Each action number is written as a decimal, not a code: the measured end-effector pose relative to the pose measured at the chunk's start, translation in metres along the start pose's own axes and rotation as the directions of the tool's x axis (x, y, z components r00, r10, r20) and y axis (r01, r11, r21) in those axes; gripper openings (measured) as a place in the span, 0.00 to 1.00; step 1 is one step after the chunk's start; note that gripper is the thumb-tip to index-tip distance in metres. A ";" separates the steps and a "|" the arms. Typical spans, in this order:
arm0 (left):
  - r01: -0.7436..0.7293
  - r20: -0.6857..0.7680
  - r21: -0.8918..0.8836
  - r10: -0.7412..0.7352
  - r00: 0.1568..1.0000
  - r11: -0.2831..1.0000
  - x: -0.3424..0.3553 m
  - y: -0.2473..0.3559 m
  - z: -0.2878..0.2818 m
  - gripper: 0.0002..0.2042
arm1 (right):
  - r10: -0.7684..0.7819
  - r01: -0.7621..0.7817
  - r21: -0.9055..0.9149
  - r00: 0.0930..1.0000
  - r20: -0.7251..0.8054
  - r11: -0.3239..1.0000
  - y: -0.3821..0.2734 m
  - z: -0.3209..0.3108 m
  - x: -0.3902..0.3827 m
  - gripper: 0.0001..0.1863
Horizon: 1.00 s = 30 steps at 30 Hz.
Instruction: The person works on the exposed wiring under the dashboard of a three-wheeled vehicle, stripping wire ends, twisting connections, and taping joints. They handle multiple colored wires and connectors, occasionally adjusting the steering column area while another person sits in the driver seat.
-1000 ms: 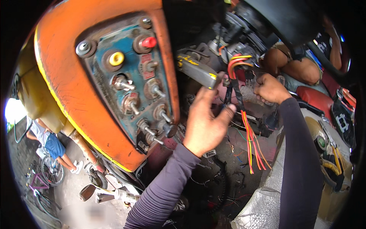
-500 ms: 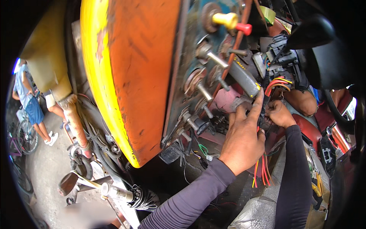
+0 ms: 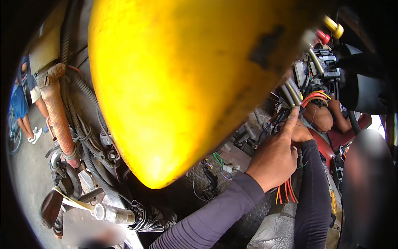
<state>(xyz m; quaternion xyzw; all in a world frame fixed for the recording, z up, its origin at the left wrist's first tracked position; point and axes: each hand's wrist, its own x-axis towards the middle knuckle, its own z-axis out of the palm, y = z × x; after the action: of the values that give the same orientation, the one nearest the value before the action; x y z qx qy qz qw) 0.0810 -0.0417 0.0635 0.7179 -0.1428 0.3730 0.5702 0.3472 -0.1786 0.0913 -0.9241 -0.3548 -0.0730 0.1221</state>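
Observation:
My left hand (image 3: pixel 271 159) is at the right of centre, index finger stretched upward toward the end of a grey metal lever (image 3: pixel 293 92). Its thumb is bent in against a bundle of coloured wires (image 3: pixel 286 191), whose red, yellow and orange ends hang out below the palm. Higher up, the same colours curve in a loop of wires (image 3: pixel 316 96) beside the lever. Directly behind my left hand sits my right hand (image 3: pixel 302 133), by the wires; its fingers are hidden.
A large yellow painted panel (image 3: pixel 157 103) looms close and covers the middle. Red knob (image 3: pixel 323 36) and yellow knob (image 3: pixel 333 27) stick out beyond it. Corrugated hoses (image 3: pixel 85 137) run at the left. A white connector (image 3: pixel 230 168) lies below. People stand at far left; another person's limbs show behind the wires.
My view has shifted, so the yellow panel now hides the orange face and most of the levers. My left hand has come across in front of my right, covering its fingers.

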 end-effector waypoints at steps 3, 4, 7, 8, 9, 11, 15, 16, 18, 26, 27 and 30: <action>-0.003 0.003 0.069 0.003 1.000 0.998 0.001 0.000 0.000 0.51 | -0.008 0.009 0.039 0.999 -0.038 0.999 -0.007 -0.002 0.002 0.25; 0.026 0.029 0.065 -0.028 0.999 0.998 0.001 0.001 0.000 0.51 | -0.012 0.013 0.040 0.999 -0.037 0.999 -0.010 -0.002 0.004 0.25; 0.067 0.037 0.106 -0.072 0.997 0.992 0.003 0.007 0.001 0.52 | -0.098 0.105 0.082 0.991 -0.087 0.991 -0.019 -0.004 0.011 0.26; 0.057 0.044 0.075 -0.060 0.997 0.996 0.002 0.009 0.000 0.52 | -0.094 0.103 0.113 0.992 -0.083 0.988 -0.020 -0.007 0.010 0.26; 0.096 0.058 0.107 -0.102 0.993 0.990 0.003 0.011 0.001 0.52 | -0.090 0.101 0.146 0.993 -0.077 0.984 -0.022 -0.007 0.012 0.26; 0.089 0.040 0.139 -0.096 0.995 0.986 0.004 0.013 0.003 0.52 | -0.175 0.181 0.017 0.969 -0.177 0.983 -0.027 -0.010 0.014 0.26; 0.100 0.027 0.108 -0.104 0.994 0.989 0.004 0.017 0.000 0.49 | -0.059 0.061 0.000 0.962 -0.268 0.998 -0.034 -0.015 0.012 0.21; 0.106 -0.020 0.126 -0.105 0.994 0.986 0.010 0.016 -0.002 0.46 | -0.023 0.041 0.101 0.985 -0.171 0.994 -0.035 -0.020 0.010 0.19; 0.016 -0.108 0.140 -0.001 0.994 0.990 0.021 0.015 -0.005 0.38 | 0.035 -0.028 0.213 0.999 -0.030 0.977 -0.038 -0.032 0.006 0.16; -0.061 -0.321 0.200 0.125 0.939 0.978 0.052 -0.004 0.010 0.24 | 0.096 -0.101 0.284 0.995 0.030 0.954 -0.053 -0.062 -0.028 0.11; -0.062 -0.328 0.129 0.102 0.939 0.990 0.053 -0.007 0.012 0.22 | 0.095 -0.104 0.279 0.994 0.047 0.954 -0.053 -0.063 -0.031 0.11; -0.123 -0.315 0.134 0.160 0.936 0.983 0.058 -0.008 0.011 0.14 | 0.137 -0.170 0.263 0.981 0.139 0.950 -0.057 -0.065 -0.034 0.12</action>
<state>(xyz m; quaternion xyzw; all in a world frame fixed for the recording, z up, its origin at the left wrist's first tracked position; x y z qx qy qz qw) 0.1294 -0.0365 0.0971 0.6656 -0.0773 0.5333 0.5163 0.2810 -0.1772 0.1557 -0.9259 -0.2950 0.0417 0.2324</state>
